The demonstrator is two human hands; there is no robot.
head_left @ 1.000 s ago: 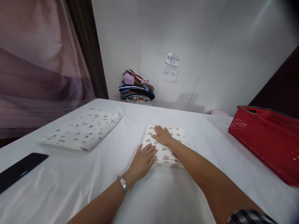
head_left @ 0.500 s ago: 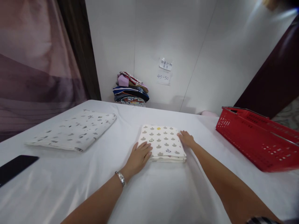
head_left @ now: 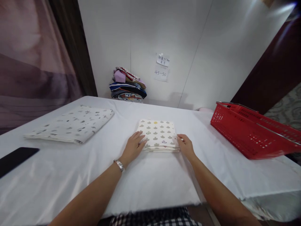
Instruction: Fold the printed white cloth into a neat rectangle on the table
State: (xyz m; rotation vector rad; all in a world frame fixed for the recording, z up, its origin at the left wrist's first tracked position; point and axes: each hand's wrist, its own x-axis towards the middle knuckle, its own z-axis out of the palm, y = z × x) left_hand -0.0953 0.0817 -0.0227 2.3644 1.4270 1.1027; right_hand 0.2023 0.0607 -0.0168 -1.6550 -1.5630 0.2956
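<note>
A small folded cloth [head_left: 158, 133], cream with grey mushroom-like prints and one yellow print, lies flat before me, its layers showing along the near edge. My left hand [head_left: 133, 147] is open at its near left corner, fingers resting on the edge and the thumb apart. At the near right corner, my right hand [head_left: 186, 147] has its bent fingers closed against the cloth's edge; part of the grip is hidden. Farther left lies a larger folded white cloth [head_left: 72, 125] with grey leaf-like marks, touched by neither hand.
The table [head_left: 150, 185] has a white cover. A red plastic basket [head_left: 249, 133] stands on the right. A black phone-like slab [head_left: 17, 160] lies at left. Several folded fabrics form a pile [head_left: 128, 86] against the wall, left of paper notes [head_left: 161, 73].
My right hand has slid from the cloth's right side to its near right corner. My left hand has shifted toward the near left corner. The view has tilted, showing the table's near edge.
</note>
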